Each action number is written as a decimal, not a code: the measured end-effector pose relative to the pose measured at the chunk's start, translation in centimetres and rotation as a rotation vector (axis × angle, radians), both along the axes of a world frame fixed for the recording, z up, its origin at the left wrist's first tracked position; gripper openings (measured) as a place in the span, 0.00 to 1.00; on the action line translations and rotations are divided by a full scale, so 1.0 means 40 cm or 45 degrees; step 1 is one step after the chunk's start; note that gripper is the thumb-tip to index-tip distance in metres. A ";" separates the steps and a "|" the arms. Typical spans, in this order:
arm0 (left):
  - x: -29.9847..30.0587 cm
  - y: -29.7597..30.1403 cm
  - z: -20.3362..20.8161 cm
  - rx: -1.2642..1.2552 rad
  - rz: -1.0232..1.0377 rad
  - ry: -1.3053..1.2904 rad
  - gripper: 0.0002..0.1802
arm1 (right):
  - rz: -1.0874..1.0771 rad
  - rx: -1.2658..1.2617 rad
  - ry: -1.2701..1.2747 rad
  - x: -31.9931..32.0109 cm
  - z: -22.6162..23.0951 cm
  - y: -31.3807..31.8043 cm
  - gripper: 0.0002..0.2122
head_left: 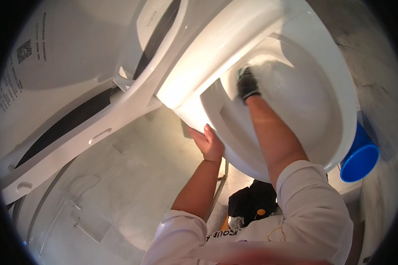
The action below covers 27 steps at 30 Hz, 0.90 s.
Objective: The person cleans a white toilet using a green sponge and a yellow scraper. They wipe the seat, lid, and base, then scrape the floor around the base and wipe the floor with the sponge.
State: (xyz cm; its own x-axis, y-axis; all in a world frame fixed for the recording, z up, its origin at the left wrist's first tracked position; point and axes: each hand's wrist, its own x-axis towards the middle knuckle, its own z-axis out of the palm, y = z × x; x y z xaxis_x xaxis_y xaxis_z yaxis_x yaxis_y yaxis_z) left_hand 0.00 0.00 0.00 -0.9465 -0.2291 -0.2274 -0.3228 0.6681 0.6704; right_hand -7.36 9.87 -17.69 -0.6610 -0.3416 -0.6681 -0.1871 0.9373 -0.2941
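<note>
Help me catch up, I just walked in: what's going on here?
The person's gloved right hand reaches inside the white toilet bowl, with something green, too small to identify, at it. The bare left hand is against the bowl's outer edge. The lid and seat stand raised; a blue bucket is alongside.

Loc: bathrm | evid: toilet bowl (pixel 305 99), raised seat (pixel 59 154), blue bin (pixel 360 161)
</note>
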 end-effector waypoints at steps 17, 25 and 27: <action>0.019 0.000 0.006 0.002 0.092 0.008 0.31 | -0.610 0.305 0.006 0.164 0.092 0.537 0.16; 0.005 0.002 -0.016 -0.082 0.231 -0.143 0.38 | 0.244 0.581 -0.676 0.426 0.297 0.415 0.12; 0.011 0.022 -0.003 -0.123 0.203 -0.167 0.40 | 0.377 0.425 -0.821 0.502 0.322 0.324 0.12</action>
